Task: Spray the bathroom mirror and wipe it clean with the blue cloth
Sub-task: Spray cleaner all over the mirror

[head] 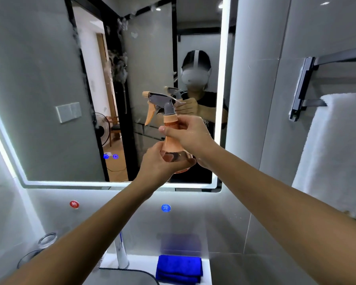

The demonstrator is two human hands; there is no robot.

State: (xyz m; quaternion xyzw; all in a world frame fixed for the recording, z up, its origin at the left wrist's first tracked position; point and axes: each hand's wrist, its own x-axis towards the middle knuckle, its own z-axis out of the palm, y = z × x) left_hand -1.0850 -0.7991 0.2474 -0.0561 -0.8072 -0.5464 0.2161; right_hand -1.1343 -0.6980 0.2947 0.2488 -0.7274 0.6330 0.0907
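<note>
An orange spray bottle (170,120) with a grey head is held upright in front of the lit bathroom mirror (49,120), nozzle pointing left. My left hand (162,163) cups its clear round base from below. My right hand (188,132) grips its neck just under the orange collar. White foam patches cling to the upper middle of the glass. The blue cloth (179,268) lies folded on the white counter below, untouched.
A chrome tap (121,254) rises beside the dark basin (119,276). A clear glass jar (46,240) stands at left. A white towel (337,151) hangs from a black rail (302,89) on the right wall. Red and blue round markers sit under the mirror.
</note>
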